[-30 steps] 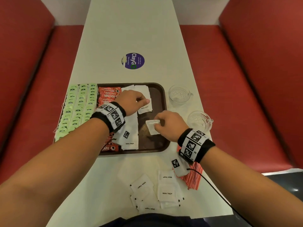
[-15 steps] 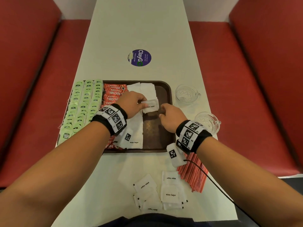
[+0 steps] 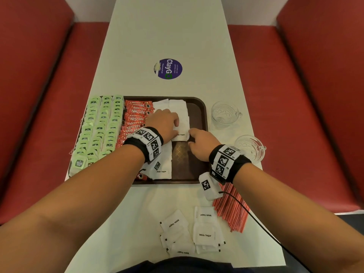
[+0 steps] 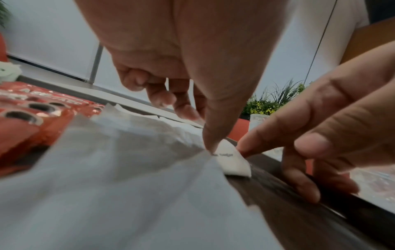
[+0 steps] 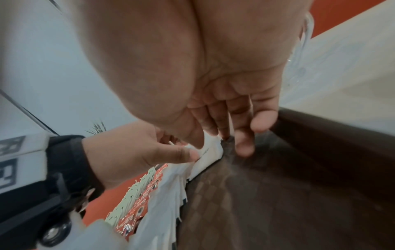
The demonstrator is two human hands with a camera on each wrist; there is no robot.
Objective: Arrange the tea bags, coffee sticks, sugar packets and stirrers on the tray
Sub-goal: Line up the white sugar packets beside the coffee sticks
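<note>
On the brown tray (image 3: 204, 115) lie green tea bags (image 3: 98, 131) at the left, red coffee sticks (image 3: 136, 117) beside them, then two columns of white sugar packets. My left hand (image 3: 176, 128) holds one sugar packet (image 3: 182, 133) flat at the near end of the right column, thumb on its near corner and curled fingers on its far part. My right hand (image 3: 194, 137) touches that packet's right edge with its index finger; its other fingers rest on the bare tray floor. In the left wrist view the thumb pins the packet (image 4: 233, 162).
Several loose sugar packets (image 3: 197, 231) lie on the table near me, with a bundle of red stirrers (image 3: 232, 209) to their right. Two glass cups (image 3: 224, 113) (image 3: 250, 148) stand right of the tray. Red benches flank the table.
My right hand carried the sugar packet up the tray to my left hand and let go. The packet now lies at the end of the right sugar column.
</note>
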